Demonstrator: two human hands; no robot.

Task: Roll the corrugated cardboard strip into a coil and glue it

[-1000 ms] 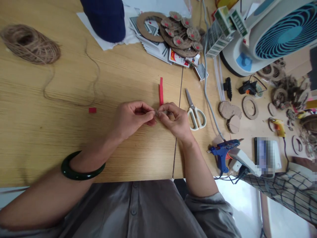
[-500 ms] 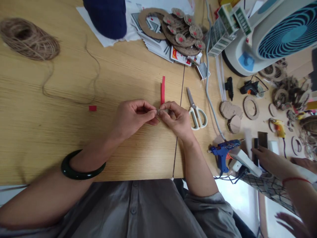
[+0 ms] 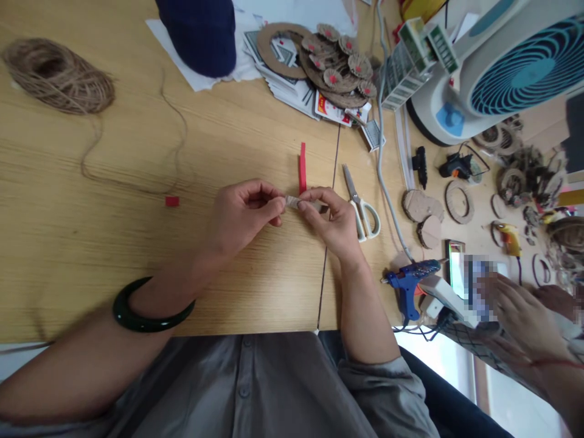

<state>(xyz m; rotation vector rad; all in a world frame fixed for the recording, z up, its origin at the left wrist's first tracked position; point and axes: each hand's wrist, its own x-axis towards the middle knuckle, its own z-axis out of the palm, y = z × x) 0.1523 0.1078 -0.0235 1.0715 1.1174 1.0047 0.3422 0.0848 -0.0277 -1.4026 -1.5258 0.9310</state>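
Observation:
Between my two hands stretches a short, narrow strip of ridged brown cardboard [image 3: 292, 201]. My left hand [image 3: 252, 213] pinches its left end between thumb and fingertips. Along the strip's other part, my right hand [image 3: 329, 218] grips it with thumb and forefinger, and part of it is hidden by the fingers. A red paper strip [image 3: 302, 165] lies on the table just beyond my right fingertips. Scissors with white handles [image 3: 360, 204] rest right beside my right hand. A small red paper piece [image 3: 172, 201] lies to the left of my left hand.
A ball of twine [image 3: 57, 76] with a loose tail lies at the left. Cardboard flowers [image 3: 332, 78] sit on cards at the back. A grey cable [image 3: 381, 152] runs past a blue glue gun [image 3: 410, 283] and a fan [image 3: 524, 73]. Another person's hand [image 3: 520, 310] is at the right.
My hands have drawn slightly apart, so more of the cardboard strip shows between them. At the right, the other person's hand has shifted and a lit phone screen now shows.

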